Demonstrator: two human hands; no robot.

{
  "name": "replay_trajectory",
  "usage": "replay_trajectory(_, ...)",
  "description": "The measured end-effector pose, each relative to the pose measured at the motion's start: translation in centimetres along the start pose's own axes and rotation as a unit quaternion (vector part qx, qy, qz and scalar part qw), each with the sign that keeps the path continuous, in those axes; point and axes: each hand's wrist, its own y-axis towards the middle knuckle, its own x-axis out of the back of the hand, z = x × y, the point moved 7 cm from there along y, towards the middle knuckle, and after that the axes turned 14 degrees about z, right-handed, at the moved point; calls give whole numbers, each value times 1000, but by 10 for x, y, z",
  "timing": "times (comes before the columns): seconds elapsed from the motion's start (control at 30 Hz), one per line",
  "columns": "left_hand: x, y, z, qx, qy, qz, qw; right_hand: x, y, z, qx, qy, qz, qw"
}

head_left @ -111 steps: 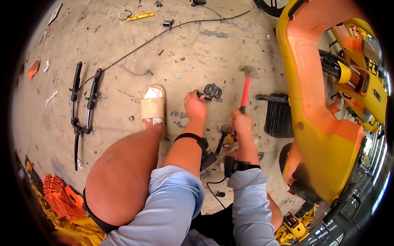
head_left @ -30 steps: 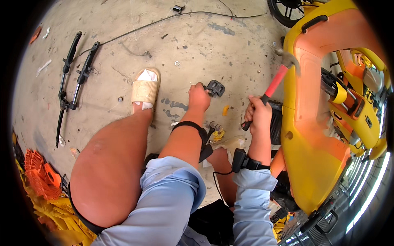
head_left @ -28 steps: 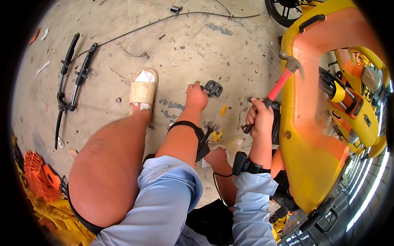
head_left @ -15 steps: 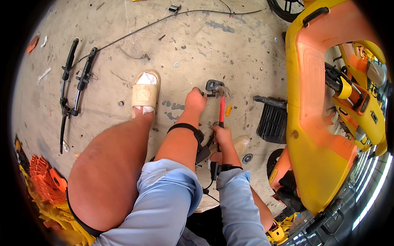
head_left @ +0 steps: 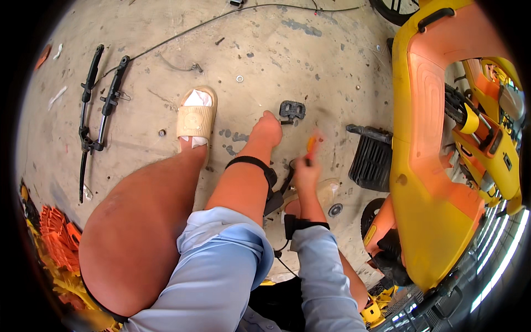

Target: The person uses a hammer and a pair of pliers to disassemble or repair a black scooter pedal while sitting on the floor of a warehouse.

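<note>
In the head view, the black pedal (head_left: pixel 292 109) lies on the floor (head_left: pixel 343 72) just above the middle of the frame, its short stub pointing down toward the left hand (head_left: pixel 267 130). The fingers of that hand are curled together and seem to pinch the stub's end, though the back of the hand hides most of the contact. The right hand (head_left: pixel 307 174), lower and right of centre, is wrapped round the handle of a hammer (head_left: pixel 312 151), its fingers folded together as far as the blur lets one tell. The hammer's head is too smeared to place with confidence, probably up and right of the fist, close beside the pedal.

The main danger looks to be a mis-aimed blow: the left fingertips are near the likely striking spot, so a small drift toward the left of the frame could bruise them. A loose pinch could also let the pedal twist or skid on the hard floor. The thin cable (head_left: pixel 286 269) at lower centre, under the right wrist strap (head_left: pixel 305 224), might snag on a wide swing.
</note>
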Motion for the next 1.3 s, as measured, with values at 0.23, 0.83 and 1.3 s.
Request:
replay_trajectory(0.23,18,-8,5,85,-38,77,993,51,34,105,-181,183,97,961)
replay_trajectory(0.83,12,0,12,90,-42,57,993,83,40,187,-73,219,65,971)
replay_trajectory(1.3,8,-4,12,111,-59,67,990,54,75,168,-113,155,90,977)
